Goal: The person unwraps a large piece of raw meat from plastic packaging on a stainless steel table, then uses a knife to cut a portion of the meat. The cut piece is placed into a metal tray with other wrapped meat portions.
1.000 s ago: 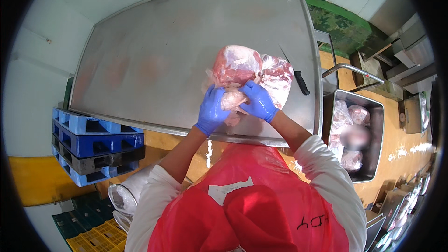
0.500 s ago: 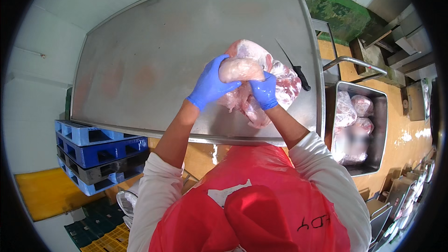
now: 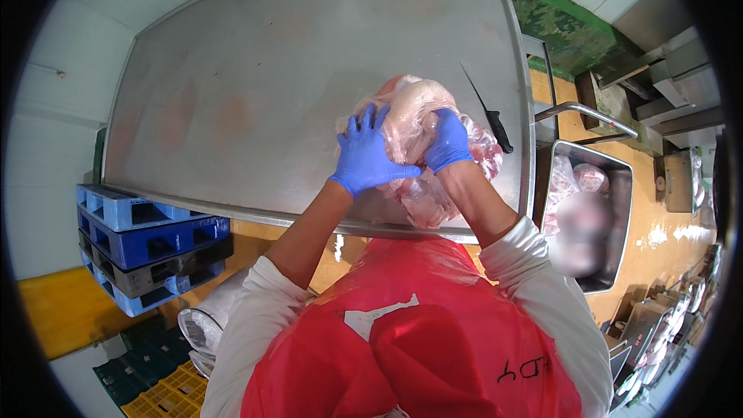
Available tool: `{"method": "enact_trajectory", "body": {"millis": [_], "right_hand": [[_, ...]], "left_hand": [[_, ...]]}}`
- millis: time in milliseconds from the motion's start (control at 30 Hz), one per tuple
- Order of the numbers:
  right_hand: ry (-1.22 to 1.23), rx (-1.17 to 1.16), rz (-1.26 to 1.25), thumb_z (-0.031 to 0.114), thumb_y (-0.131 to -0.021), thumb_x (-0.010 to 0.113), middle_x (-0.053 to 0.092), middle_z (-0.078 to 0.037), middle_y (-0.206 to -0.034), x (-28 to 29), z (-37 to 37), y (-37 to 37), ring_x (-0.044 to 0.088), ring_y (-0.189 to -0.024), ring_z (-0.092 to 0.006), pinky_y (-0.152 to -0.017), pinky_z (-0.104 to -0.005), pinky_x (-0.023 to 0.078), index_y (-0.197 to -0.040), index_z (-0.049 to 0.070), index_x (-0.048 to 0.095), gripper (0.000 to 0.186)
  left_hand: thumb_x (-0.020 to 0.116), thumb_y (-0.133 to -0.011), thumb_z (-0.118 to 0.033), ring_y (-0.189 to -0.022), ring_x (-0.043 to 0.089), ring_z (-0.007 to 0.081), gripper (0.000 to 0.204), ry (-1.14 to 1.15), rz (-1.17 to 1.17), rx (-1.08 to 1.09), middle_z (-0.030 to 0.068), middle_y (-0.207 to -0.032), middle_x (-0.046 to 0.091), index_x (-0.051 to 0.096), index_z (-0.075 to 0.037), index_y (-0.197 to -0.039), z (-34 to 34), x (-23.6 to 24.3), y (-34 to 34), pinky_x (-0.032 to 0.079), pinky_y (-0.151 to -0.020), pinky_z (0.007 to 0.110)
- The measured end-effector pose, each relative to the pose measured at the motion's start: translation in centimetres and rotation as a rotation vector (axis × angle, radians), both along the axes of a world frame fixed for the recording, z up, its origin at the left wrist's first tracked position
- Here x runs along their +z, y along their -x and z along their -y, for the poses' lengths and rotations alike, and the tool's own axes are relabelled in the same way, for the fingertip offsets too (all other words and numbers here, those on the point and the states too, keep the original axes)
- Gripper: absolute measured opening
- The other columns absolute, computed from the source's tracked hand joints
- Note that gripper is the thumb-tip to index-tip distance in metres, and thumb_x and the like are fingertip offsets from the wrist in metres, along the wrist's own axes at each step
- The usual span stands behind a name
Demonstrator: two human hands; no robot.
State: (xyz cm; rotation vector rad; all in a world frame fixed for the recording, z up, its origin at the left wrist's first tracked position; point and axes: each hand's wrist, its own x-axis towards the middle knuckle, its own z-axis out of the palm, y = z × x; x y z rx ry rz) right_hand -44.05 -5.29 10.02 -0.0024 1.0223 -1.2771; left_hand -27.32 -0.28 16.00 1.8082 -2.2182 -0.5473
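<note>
Located raw meat point(image 3: 419, 102) on steel table point(image 3: 255, 54), near its front edge. Noted left gloved hand point(image 3: 365, 156) against meat's left side — with fingers spread. Noted right gloved hand point(image 3: 449, 142) on meat's right side with fingers close together — cannot tell whether pinching, with tips partly hidden. Logged black-handled knife point(image 3: 498, 130) to the right, on same table.

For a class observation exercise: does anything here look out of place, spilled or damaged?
Nothing looks plainly damaged. The knife stands out slightly: it lies unsheathed on the metal table, beside the meat, on its right. Faint reddish patches mark the table's left side; stains or reflections, I can't tell.
</note>
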Motion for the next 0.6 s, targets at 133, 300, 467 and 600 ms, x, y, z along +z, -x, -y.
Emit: {"method": "enact_trajectory", "body": {"millis": [133, 300, 467, 600], "right_hand": [[-0.055, 0.104, -0.208, 0.023, -0.091, 0.058, 0.066, -0.013, -0.102, 0.4, -0.7, -1.8, 0.065, -0.092, -0.0263, -0.081, -0.0385, 0.055, -0.116, 0.002, 0.064, 0.034], [0.089, 0.309, -0.415, 0.026, -0.089, 0.057, 0.066, -0.013, -0.085, 4.1, -2.3, -6.2, 0.066, -0.08, -0.0278, -0.072, -0.0418, 0.055, -0.11, 0.001, 0.065, 0.034], [0.42, 0.603, -1.357, 0.026, -0.075, 0.069, 0.069, -0.03, -0.084, 5.0, -4.0, -7.3, 0.071, -0.079, -0.0412, -0.07, -0.0472, 0.055, -0.088, -0.006, 0.068, 0.034], [0.556, 0.661, -1.504, 0.023, -0.075, 0.071, 0.066, -0.032, -0.084, 6.7, -5.3, -6.9, 0.067, -0.078, -0.0457, -0.069, -0.0489, 0.054, -0.084, -0.005, 0.067, 0.03]], "left_hand": [[0.077, -0.058, -0.075, -0.139, 0.03, 0.0421, 0.12, -0.062, 0.02, 0.1, 0.0218, -0.154, 0.031, 0.036, -0.013, -0.152, -0.7, -1.5, 0.6, 0.028, -0.106, 0.067], [0.067, -0.067, -0.08, -0.141, 0.03, 0.0387, 0.113, -0.18, 0.128, -0.009, 0.017, -0.153, 0.036, 0.033, -0.016, -0.154, -1.0, -5.3, -1.0, 0.025, -0.112, 0.063], [0.06, -0.079, -0.069, -0.133, 0.04, 0.0351, 0.091, 0.063, -0.227, 0.123, 0.0154, -0.145, 0.045, 0.039, -0.013, -0.148, 0.0, -9.9, -1.0, 0.033, -0.108, 0.055], [0.054, -0.088, -0.06, -0.127, 0.049, 0.0322, 0.075, 0.207, -0.721, 0.154, 0.0141, -0.138, 0.051, 0.043, -0.011, -0.144, 2.4, -13.0, -1.3, 0.04, -0.105, 0.049]]}}
